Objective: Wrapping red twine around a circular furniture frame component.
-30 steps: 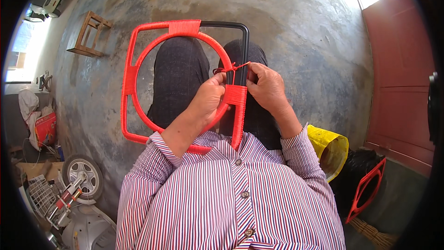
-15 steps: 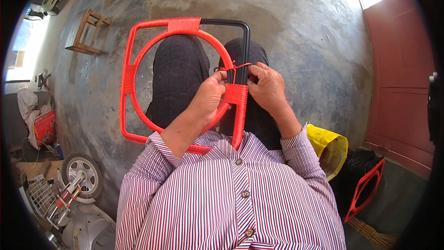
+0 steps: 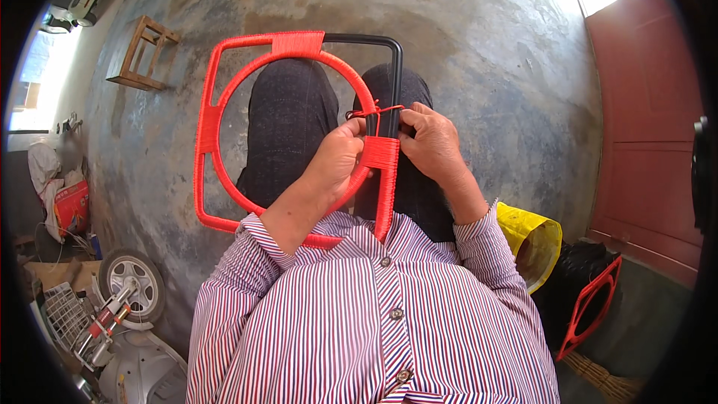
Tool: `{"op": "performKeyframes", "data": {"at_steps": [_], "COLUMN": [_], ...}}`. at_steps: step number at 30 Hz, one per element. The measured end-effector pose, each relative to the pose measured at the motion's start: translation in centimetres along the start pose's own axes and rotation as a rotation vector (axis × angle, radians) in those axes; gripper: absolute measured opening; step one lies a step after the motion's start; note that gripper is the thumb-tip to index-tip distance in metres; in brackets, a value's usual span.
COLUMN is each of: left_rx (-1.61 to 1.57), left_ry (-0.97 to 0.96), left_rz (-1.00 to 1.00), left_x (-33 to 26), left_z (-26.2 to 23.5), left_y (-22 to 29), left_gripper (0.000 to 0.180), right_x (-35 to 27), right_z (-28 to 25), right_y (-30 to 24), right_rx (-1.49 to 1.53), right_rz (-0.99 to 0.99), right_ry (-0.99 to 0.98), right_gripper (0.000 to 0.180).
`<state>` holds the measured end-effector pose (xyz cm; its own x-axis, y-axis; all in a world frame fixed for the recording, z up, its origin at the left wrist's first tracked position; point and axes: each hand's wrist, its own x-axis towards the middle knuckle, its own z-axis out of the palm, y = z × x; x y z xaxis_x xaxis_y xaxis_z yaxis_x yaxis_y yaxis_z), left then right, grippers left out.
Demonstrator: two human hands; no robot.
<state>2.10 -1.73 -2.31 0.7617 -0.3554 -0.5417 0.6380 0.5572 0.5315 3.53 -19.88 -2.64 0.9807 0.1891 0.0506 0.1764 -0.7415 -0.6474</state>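
Across my knees lies a squarish black tube frame with an inner ring, mostly wound in red cord (image 3: 296,44). Its upper right corner (image 3: 389,39) shows bare black tube. My left hand (image 3: 338,151) is closed round the ring's right side, just beside the red-wound block that joins ring and outer tube. Above that block a loose red cord (image 3: 380,111) loops over the bare tubes. The cord's right end meets the pinched fingertips of my right hand (image 3: 432,138), just right of the outer tube. Some fingers of both hands are hidden behind the frame and knuckles.
A wooden stool (image 3: 143,52) lies on its side at the far left. A wheeled vehicle (image 3: 132,286) stands lower left, near a red box (image 3: 72,208). At right are a yellow bag (image 3: 529,236), another red frame (image 3: 591,310) against a black bundle, and a red door (image 3: 647,135).
My right hand has shifted very slightly left and down, with the cord still at its fingertips. The frame tilts a touch; my left hand keeps its hold.
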Motion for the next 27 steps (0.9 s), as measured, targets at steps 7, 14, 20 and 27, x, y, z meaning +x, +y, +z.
{"op": "performKeyframes", "data": {"at_steps": [7, 14, 20, 27], "left_rx": [0.008, 0.045, 0.004, -0.006], "left_ry": [-0.008, 0.02, -0.002, 0.02], "left_rz": [-0.006, -0.006, 0.001, -0.01], "left_x": [0.2, -0.2, -0.2, -0.2], "left_z": [-0.4, 0.3, 0.2, 0.3], "left_y": [-0.1, 0.1, 0.1, 0.2], "left_gripper": [0.032, 0.032, 0.032, 0.033], "right_x": [0.0, 0.0, -0.3, -0.4], "right_z": [-0.5, -0.7, -0.3, 0.0], "right_y": [0.1, 0.0, -0.4, -0.1], "right_rx": [-0.019, -0.022, -0.014, 0.033], "right_rz": [-0.015, -0.017, -0.056, -0.016], "right_ry": [-0.057, -0.076, 0.045, 0.044], "right_gripper": [0.015, 0.015, 0.012, 0.013]}}
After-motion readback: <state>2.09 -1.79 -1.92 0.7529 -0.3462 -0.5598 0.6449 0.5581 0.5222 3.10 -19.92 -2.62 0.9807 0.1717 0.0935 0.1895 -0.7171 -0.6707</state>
